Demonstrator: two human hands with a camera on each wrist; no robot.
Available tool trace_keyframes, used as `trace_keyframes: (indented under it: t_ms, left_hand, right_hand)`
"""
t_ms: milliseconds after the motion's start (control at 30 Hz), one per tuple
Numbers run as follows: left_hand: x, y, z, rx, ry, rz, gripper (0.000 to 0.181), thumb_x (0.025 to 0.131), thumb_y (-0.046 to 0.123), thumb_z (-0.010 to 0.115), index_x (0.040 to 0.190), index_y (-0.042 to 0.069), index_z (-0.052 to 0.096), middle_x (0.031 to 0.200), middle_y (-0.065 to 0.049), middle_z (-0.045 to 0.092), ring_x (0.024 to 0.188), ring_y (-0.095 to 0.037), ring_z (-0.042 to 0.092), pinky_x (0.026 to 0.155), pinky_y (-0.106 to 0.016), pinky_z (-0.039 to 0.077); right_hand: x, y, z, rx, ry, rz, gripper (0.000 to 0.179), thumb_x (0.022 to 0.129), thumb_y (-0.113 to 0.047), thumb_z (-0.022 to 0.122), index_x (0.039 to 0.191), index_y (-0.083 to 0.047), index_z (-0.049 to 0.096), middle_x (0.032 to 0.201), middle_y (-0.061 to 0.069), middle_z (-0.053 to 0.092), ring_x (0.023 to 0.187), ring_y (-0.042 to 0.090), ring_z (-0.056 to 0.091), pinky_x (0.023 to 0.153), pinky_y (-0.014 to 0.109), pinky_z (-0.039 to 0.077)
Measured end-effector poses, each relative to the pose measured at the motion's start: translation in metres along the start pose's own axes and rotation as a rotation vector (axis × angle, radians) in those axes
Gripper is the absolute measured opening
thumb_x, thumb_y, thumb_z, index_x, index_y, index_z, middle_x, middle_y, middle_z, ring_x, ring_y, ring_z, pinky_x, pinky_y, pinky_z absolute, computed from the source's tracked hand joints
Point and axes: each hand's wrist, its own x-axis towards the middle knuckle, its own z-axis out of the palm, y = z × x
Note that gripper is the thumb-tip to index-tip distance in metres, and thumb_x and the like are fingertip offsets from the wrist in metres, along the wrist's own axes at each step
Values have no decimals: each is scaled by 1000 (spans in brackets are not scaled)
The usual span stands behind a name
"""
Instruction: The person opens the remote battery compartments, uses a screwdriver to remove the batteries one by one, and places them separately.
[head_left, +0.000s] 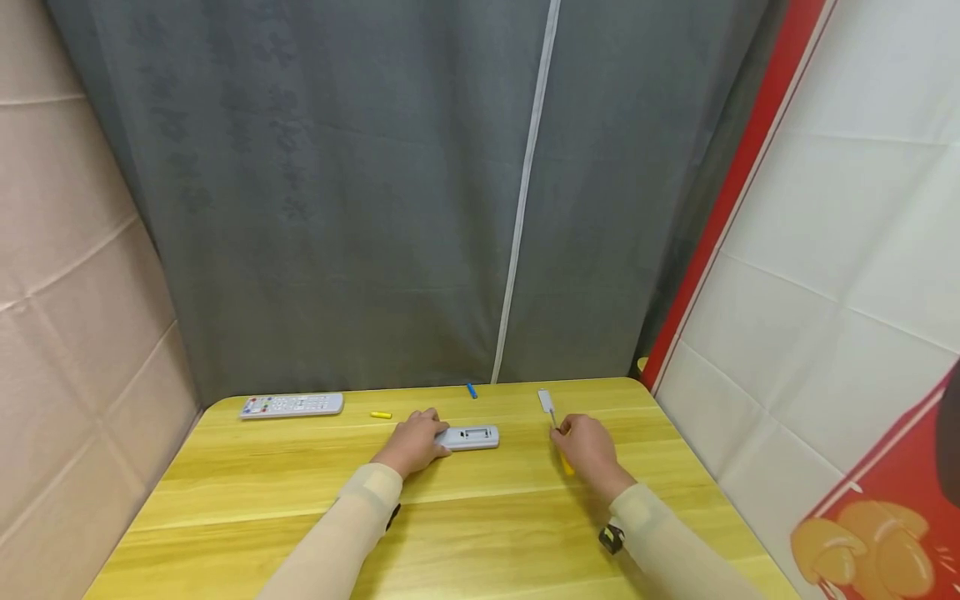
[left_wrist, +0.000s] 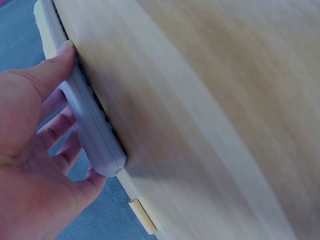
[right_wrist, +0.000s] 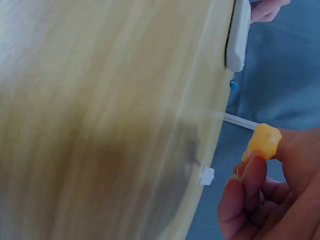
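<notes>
L hand [head_left: 416, 440] has its fingers bent round the 9 o'clk end of the gray remote [head_left: 486, 437], thumb on the 6 o'clk side, fingers on the 12 o'clk side, so the grip is only as wide as the remote. The remote lies back up on the wood table [head_left: 480, 533], w/ its batt slot [head_left: 476, 434] showing. From there, the R hand [head_left: 588, 448] is at 3 o'clk. Its thumb & fingertips pinch the screwdriver [right_wrist: 266, 140], w/ almost no gap. The orange handle [head_left: 567, 467] pokes out to 5 o'clk, the thin rod [head_left: 553, 418] to 11, nr the white lid [head_left: 544, 401]; can't tell if they touch. From the remote, white lid is at 2 o'clk, blue batt [head_left: 472, 391] at 12, yellow batt [head_left: 381, 415] btwn 9 & 10. The 2nd remote [head_left: 292, 406], btns up, lies past the yellow batt, also btwn 9 & 10. A gray curtain [head_left: 375, 208] hangs at 12
</notes>
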Motion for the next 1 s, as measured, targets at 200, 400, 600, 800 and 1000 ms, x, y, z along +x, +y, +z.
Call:
trace_keyframes:
  t_ms: [200, 400, 600, 800, 1000]
  left_hand:
    - [1, 0, 1, 0, 1, -7, 48, 99, 31, 86, 140, 7, 76, 125, -7, 64, 114, -30, 57, 96, -58, 51]
    - [2, 1, 0, -6, -4, -24, 49, 100, 31, 85, 141, 7, 75, 126, -8, 64, 114, -30, 56, 97, -57, 50]
    - [1, 3, -2, -7, 1, -19, 48, 99, 30, 86, 140, 6, 76, 126, -9, 64, 114, -31, 56, 97, -58, 50]
    - [-2, 6, -6, -4, 1, -13, 48, 100, 30, 85, 140, 5, 75, 126, -9, 64, 114, -31, 56, 96, -57, 50]
    - [-3, 7, -5, -16, -1, -23, 48, 100, 28, 85, 141, 5, 75, 126, -9, 64, 115, -31, 57, 98, -58, 50]
  right_hand:
    - [3, 10, 10, -29, -26, 14, 32, 99, -26, 79, 73, -15, 65, 63, -3, 56, 56, 16, 50, 54, 33, 38]
    - [4, 17, 15, -38, -27, 10, 30, 96, -26, 78, 71, -16, 64, 62, -3, 56, 57, 17, 50, 54, 33, 38]
    - [4, 19, 16, -54, -55, 27, 30, 95, -24, 78, 70, -14, 63, 63, -2, 57, 57, 17, 50, 54, 32, 38]
    - [5, 21, 17, -49, -76, 47, 29, 97, -23, 78, 73, -14, 63, 64, -1, 58, 58, 18, 51, 55, 33, 39]
    - [8, 23, 18, -56, -79, 62, 25, 94, -25, 79, 77, -12, 66, 68, 0, 60, 61, 19, 53, 57, 35, 42]
